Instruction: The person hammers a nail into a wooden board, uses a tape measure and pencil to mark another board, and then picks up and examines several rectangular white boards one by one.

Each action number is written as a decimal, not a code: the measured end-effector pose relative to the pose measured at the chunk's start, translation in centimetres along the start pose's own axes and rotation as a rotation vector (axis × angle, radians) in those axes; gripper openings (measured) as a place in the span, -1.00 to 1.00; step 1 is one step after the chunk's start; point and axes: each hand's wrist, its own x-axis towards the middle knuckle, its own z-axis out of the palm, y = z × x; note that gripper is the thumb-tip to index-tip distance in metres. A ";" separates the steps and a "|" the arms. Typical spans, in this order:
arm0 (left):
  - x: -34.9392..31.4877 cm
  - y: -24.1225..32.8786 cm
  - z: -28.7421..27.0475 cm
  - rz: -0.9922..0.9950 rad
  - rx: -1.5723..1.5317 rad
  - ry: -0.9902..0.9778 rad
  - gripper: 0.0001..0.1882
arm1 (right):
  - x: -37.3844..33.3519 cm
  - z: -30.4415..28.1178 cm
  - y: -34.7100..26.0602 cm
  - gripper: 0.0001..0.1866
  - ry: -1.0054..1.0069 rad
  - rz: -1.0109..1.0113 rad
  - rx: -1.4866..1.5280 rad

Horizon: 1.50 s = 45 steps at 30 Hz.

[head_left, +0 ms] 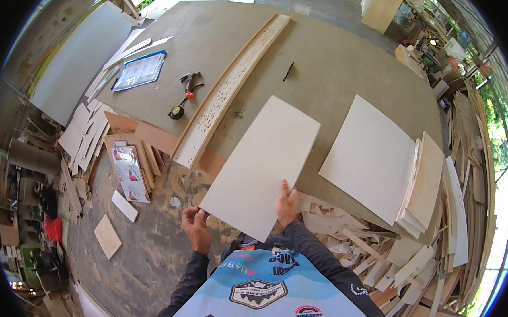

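Observation:
A white rectangular board (264, 163) is tilted in front of my body, over the near edge of the worktable (341, 68). My left hand (197, 227) pinches its left corner, fingertips on the edge. On the near right side my right hand (287, 203) grips the same board, thumb lying on its face and the other fingers behind it. To the right, a stack of similar white boards (374, 158) lies on the table, with a wood-coloured panel (427, 178) leaning at its right side.
A long perforated wooden channel (233, 82) crosses the table. Left of it lie a hammer (190, 84), a tape measure (177, 111) and a blue-edged plastic folder (140, 70). A black pen (288, 71) lies beyond the board. Wood offcuts (380, 266) pile up at lower right.

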 end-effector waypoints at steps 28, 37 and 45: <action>11.6 -5.0 -2.0 -0.473 0.429 0.181 -0.80 | 8.2 11.0 1.5 -0.55 0.003 -0.304 -0.365; 9.6 -3.4 4.9 0.401 1.365 -0.150 -0.26 | 13.3 10.1 1.0 -0.58 -0.068 -0.263 -0.285; 16.1 -1.3 7.3 0.310 1.639 -1.064 0.09 | 16.1 11.2 0.1 -0.75 0.014 -0.321 -0.281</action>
